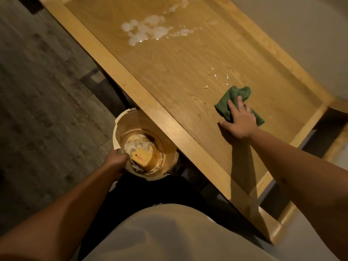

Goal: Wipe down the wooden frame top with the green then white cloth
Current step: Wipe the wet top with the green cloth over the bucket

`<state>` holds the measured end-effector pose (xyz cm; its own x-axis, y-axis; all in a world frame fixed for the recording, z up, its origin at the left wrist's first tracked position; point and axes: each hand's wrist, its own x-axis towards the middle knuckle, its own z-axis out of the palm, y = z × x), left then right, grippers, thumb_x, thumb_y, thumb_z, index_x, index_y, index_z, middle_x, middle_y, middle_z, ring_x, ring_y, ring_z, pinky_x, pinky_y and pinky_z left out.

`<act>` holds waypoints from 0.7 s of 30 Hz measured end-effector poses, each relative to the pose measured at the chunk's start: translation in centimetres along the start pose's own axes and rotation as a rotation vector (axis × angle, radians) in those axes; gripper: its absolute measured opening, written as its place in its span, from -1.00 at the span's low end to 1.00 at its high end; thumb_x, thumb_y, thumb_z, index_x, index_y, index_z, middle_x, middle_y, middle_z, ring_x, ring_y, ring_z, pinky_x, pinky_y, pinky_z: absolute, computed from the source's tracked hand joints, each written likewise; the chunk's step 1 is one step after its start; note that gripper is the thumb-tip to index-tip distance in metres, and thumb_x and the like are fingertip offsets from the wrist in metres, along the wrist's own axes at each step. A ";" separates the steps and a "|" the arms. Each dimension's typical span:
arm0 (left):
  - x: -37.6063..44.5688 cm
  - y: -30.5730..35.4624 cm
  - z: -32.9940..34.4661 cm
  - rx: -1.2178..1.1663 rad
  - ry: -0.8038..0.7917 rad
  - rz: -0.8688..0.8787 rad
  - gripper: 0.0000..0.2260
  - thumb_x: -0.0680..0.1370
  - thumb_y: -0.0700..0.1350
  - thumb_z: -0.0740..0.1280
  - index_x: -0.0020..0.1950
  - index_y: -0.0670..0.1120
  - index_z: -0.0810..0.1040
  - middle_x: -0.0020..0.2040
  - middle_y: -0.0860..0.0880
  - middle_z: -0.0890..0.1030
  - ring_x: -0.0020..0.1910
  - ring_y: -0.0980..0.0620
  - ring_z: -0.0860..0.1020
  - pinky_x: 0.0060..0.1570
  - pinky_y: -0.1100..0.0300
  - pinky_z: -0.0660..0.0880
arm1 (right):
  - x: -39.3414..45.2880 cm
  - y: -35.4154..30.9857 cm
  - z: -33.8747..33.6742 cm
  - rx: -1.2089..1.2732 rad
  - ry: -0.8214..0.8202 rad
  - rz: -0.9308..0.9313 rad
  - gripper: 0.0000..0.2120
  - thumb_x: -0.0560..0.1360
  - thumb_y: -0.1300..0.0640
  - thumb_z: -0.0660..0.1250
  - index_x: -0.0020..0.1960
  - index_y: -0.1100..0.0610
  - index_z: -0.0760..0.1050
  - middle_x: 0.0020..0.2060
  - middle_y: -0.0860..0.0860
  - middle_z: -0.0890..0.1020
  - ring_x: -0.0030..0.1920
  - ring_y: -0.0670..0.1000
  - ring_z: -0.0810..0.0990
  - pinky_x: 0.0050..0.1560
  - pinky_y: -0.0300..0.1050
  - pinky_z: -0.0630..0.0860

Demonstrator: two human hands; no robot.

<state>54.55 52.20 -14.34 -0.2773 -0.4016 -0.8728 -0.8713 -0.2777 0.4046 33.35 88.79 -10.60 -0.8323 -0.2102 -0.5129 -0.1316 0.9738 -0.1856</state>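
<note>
The wooden frame top runs diagonally from upper left to lower right, with a raised border. A crumpled green cloth lies on it at the right. My right hand presses flat on the cloth with straight fingers, the thumb resting on the wood. A white foamy spill sits near the far end, and several small white crumbs lie just beyond the cloth. My left hand grips the rim of a cream bin held below the frame's near edge. No white cloth is in view.
Inside the bin are white scraps and a yellow box. Patterned carpet covers the floor at left. A pale wall runs along the frame's far side. A lower wooden ledge shows at the right.
</note>
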 end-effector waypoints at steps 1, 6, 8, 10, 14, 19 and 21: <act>0.1 -0.1 0.1 0.006 0.005 -0.002 -0.68 0.53 -0.39 0.25 0.23 -0.12 0.48 0.07 -0.23 0.60 0.06 -0.28 0.61 0.15 -0.26 0.56 | -0.2 -0.5 0.2 0.002 0.004 -0.024 -0.21 0.54 -0.29 0.22 0.60 -0.11 -0.11 0.60 0.02 -0.21 0.57 0.25 -0.16 0.49 0.34 -0.03; 1.0 -0.6 0.5 -0.006 0.011 -0.009 -0.59 0.49 -0.38 0.27 0.33 -0.16 0.49 0.13 -0.24 0.61 0.06 -0.29 0.62 0.12 -0.27 0.57 | -1.3 -3.6 1.6 0.014 0.053 -0.145 -0.32 0.58 -0.23 0.20 0.60 -0.11 0.01 0.61 0.00 -0.09 0.58 0.24 -0.07 0.50 0.29 -0.01; 1.3 -0.5 0.7 0.010 0.017 -0.007 -0.58 0.50 -0.34 0.29 0.35 -0.14 0.48 0.15 -0.25 0.60 0.08 -0.31 0.61 0.12 -0.29 0.57 | -1.6 -4.9 2.3 0.015 0.068 -0.186 -0.36 0.60 -0.21 0.18 0.59 -0.10 0.05 0.61 -0.01 -0.03 0.58 0.23 -0.03 0.50 0.27 0.02; 1.5 -0.4 0.8 0.018 0.027 0.004 -0.60 0.50 -0.32 0.29 0.34 -0.15 0.48 0.15 -0.25 0.60 0.08 -0.32 0.60 0.12 -0.29 0.57 | -1.9 -6.3 3.0 0.017 0.077 -0.219 -0.40 0.61 -0.18 0.16 0.58 -0.10 0.09 0.61 -0.01 0.01 0.58 0.21 0.01 0.51 0.23 0.04; 1.9 -0.1 1.2 0.007 0.025 0.016 -0.57 0.50 -0.32 0.30 0.36 -0.12 0.49 0.16 -0.24 0.61 0.06 -0.31 0.62 0.06 -0.31 0.59 | -2.8 -9.5 4.6 0.009 0.092 -0.337 -0.46 0.61 -0.11 0.20 0.55 -0.07 0.19 0.59 -0.01 0.14 0.55 0.20 0.12 0.52 0.15 0.12; 2.0 0.3 1.4 -0.001 0.012 -0.007 -0.57 0.52 -0.30 0.29 0.37 -0.05 0.45 0.16 -0.21 0.59 0.08 -0.35 0.59 -0.06 -0.40 0.58 | -4.4 -13.5 6.2 0.035 0.107 -0.374 -0.50 0.55 0.04 0.30 0.48 -0.06 0.34 0.54 -0.02 0.29 0.49 0.22 0.27 0.44 0.13 0.26; 2.4 0.4 1.3 0.007 0.010 -0.004 -0.55 0.51 -0.30 0.29 0.39 -0.04 0.45 0.19 -0.21 0.58 0.11 -0.35 0.58 -0.02 -0.37 0.58 | -5.0 -14.9 6.7 0.069 0.113 -0.370 -0.51 0.54 0.10 0.32 0.45 -0.06 0.39 0.52 -0.04 0.32 0.48 0.21 0.30 0.42 0.13 0.30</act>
<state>53.04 52.24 -16.61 -0.2695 -0.4090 -0.8718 -0.8753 -0.2734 0.3988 43.03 74.71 -10.87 -0.7902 -0.5310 -0.3060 -0.4004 0.8253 -0.3983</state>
